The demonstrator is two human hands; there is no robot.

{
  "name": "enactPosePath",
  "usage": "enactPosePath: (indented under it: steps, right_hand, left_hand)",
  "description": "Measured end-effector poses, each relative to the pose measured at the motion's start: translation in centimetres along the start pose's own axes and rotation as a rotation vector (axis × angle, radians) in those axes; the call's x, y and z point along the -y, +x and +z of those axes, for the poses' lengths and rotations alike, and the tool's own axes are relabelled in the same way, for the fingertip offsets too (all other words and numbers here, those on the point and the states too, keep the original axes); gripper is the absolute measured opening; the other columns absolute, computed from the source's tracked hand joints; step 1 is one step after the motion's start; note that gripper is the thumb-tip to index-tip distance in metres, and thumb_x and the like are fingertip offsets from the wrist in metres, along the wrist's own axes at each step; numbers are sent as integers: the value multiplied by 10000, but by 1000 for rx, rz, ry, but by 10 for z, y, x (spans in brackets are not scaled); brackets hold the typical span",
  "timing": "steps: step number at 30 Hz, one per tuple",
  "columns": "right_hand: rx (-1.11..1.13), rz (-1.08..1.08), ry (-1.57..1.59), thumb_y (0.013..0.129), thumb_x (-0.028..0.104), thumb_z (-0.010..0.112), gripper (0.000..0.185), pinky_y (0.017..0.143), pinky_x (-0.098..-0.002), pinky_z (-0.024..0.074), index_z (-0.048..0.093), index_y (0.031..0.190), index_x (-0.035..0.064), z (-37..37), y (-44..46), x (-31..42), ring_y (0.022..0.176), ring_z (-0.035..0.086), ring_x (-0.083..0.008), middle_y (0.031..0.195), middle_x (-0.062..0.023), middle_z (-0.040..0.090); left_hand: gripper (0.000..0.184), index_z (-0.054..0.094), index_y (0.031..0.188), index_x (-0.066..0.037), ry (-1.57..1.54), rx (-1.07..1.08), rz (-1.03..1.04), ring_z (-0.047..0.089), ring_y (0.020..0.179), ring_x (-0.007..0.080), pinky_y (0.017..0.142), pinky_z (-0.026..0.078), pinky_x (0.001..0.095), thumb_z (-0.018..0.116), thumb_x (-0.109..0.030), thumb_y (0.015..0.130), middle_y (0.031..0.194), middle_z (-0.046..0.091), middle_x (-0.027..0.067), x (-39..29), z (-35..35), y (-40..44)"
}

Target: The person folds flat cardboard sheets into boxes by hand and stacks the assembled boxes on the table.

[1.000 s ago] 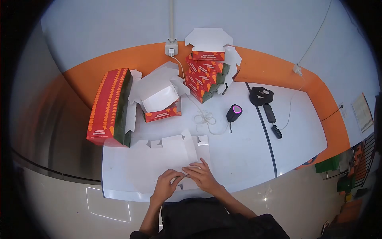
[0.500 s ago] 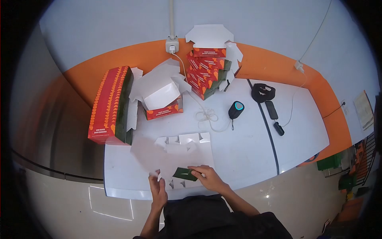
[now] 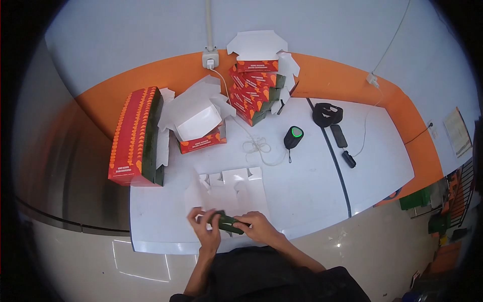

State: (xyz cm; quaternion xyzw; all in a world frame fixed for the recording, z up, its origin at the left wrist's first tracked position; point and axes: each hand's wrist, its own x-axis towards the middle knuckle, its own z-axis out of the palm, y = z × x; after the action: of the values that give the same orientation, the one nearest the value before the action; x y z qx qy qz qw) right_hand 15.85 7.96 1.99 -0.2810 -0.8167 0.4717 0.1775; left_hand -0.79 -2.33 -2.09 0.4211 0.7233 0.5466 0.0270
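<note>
In front of me on the table is a partly folded cardboard box (image 3: 226, 196), its white inner side up and its near flaps dark green. My left hand (image 3: 207, 229) pinches the left part of the green flap. Fingers of my right hand (image 3: 259, 229) are closed on the right end of the same flap, with the thumb on top. A left panel of the box stands raised and is slightly blurred. Both hands cover part of the near edge.
Folded red and green boxes (image 3: 136, 136) stand at the left. An open box (image 3: 198, 123) and a stack of boxes (image 3: 254, 95) sit at the back. Farther right are a black speaker (image 3: 293, 137), a white cable (image 3: 256, 145), a black strap (image 3: 327, 115) and a phone-like device (image 3: 338, 136).
My left hand has moved right and taken hold of the green flap. The raised left panel has come inward. My right hand stays at the flap.
</note>
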Motion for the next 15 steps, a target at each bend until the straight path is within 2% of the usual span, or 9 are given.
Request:
enactPosePath:
  steps: [2, 4, 7, 9, 10, 12, 13, 15]
  right_hand:
    - [-2, -58, -51, 969, 179, 679, 190, 951, -492, 447, 750, 1099, 60, 2, -2, -8, 893, 672, -355, 873, -162, 714]
    - [8, -146, -106, 980, 183, 666, 193, 1020, -513, 413, 738, 1117, 68, 5, -3, -17, 955, 668, -344, 914, -148, 713]
    - [-6, -88, -55, 1008, 198, 640, 182, 1091, -529, 378, 720, 1107, 68, 7, -6, -20, 1012, 666, -318, 995, -130, 717]
    - [-59, -8, 41, 1003, 195, 659, 179, 1067, -485, 404, 722, 1103, 61, 8, -8, -16, 972, 676, -284, 984, -100, 737]
    - [-83, 28, 89, 1000, 194, 668, 178, 1055, -463, 417, 723, 1101, 57, 7, -7, -13, 952, 682, -268, 979, -85, 746]
    - [36, 35, 50, 1003, 163, 670, 145, 1017, -430, 459, 706, 1089, 52, -1, -7, -7, 972, 697, -226, 985, -83, 753]
    - [93, 43, 32, 1005, 148, 671, 129, 999, -414, 480, 697, 1083, 49, -5, -7, -3, 983, 704, -205, 987, -82, 756]
    - [132, 122, 240, 1005, 128, 675, 155, 990, -404, 502, 659, 1125, 32, -12, -3, 7, 1028, 699, -181, 1023, -88, 743]
  left_hand:
    - [195, 772, 1043, -89, 86, 254, 151, 527, 1084, 280, 850, 481, 359, 790, -36, 856, 1230, 509, 162, 1, -4, -3]
    - [204, 784, 1021, -94, 43, 305, 180, 512, 1112, 296, 872, 486, 387, 798, -29, 828, 1257, 523, 155, -2, -3, -6]
    - [226, 786, 1037, -96, -16, 361, 210, 506, 1175, 321, 931, 481, 416, 810, -50, 817, 1319, 523, 174, -4, -8, 0]
    - [255, 782, 1061, -91, -34, 416, 305, 497, 1265, 350, 1000, 474, 427, 822, -71, 810, 1382, 510, 200, -10, -19, 8]
    - [280, 775, 1083, -88, -137, 399, 274, 464, 1319, 375, 1038, 455, 449, 829, -92, 807, 1407, 500, 211, -11, -20, 8]
    - [338, 760, 1126, -80, -345, 365, 210, 397, 1426, 425, 1114, 415, 491, 843, -134, 803, 1458, 480, 235, -12, -23, 5]
    - [452, 707, 1210, -80, -327, 334, 242, 357, 1454, 437, 1140, 382, 511, 856, -185, 796, 1490, 445, 245, -7, -23, 3]
    - [690, 602, 1379, -80, -291, 276, 308, 276, 1510, 462, 1191, 314, 551, 882, -286, 783, 1555, 374, 266, 9, -16, -2]
